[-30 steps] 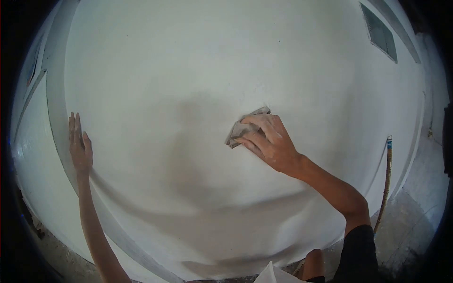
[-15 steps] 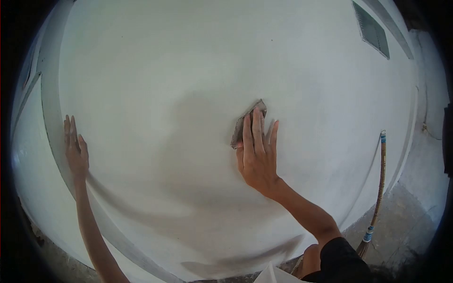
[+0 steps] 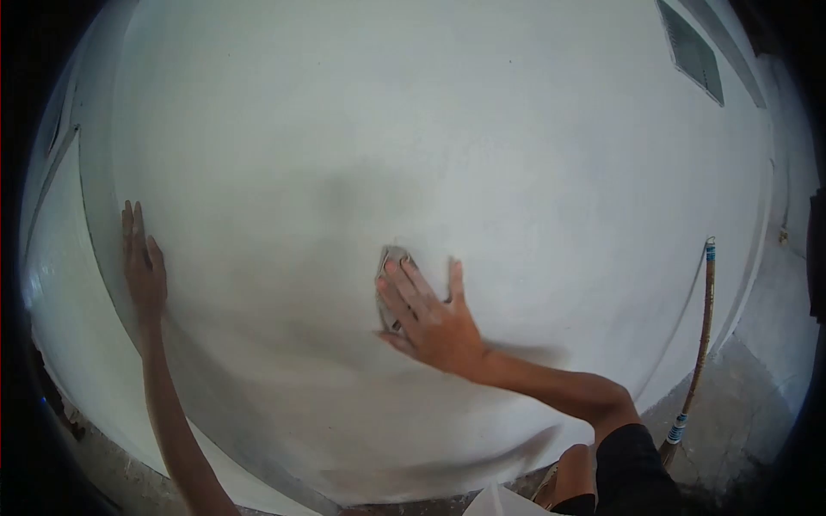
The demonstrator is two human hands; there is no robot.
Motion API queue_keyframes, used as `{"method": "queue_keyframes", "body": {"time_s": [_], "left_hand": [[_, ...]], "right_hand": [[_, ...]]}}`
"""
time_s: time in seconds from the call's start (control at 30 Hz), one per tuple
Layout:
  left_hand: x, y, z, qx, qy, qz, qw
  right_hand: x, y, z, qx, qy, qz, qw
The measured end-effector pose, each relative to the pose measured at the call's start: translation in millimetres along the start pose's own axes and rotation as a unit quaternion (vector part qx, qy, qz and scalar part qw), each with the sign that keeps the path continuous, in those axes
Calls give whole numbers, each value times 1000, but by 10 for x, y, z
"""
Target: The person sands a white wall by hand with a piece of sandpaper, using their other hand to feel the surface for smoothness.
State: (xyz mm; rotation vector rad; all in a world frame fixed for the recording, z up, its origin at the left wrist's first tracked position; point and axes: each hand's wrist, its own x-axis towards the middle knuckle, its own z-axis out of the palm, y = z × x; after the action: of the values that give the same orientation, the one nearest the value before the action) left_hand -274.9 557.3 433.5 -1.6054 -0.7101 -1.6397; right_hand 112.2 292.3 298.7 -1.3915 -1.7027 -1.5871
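Note:
My right hand (image 3: pixel 440 325) presses a folded grey-brown piece of sandpaper (image 3: pixel 395 254) flat against the white wall (image 3: pixel 551 198). Its fingers lie over the sheet, with one finger standing apart to the right; most of the sheet is hidden beneath the hand. My left hand (image 3: pixel 144 267) holds nothing. Its fingers point upward, outstretched against the wall near the left-hand corner.
A broom with a long wooden handle (image 3: pixel 707 301) leans on the wall at the right, its foot on the grey concrete floor (image 3: pixel 731 404). A small louvred opening (image 3: pixel 693 53) is set high at the upper right. My knee (image 3: pixel 575 473) shows at the bottom.
My right hand has moved down and to the left across the wall with the sandpaper, and has tilted leftward. My left hand stays at almost the same spot.

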Motion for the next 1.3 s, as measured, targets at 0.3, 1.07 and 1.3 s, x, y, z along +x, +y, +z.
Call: {"method": "queue_keyframes", "body": {"time_s": [0.3,1.07,1.3], "left_hand": [[-1,9,-6,-21,4,9,1000],[-30,-87,74,17,5,14,1000],[-28,-151,106,24,-1,-4,1000]], "right_hand": [[602,242,-279,-34,29,123,991],[-677,466,-228,34,-156,-101,982],[-111,749,-399,-60,-12,146,987]]}}
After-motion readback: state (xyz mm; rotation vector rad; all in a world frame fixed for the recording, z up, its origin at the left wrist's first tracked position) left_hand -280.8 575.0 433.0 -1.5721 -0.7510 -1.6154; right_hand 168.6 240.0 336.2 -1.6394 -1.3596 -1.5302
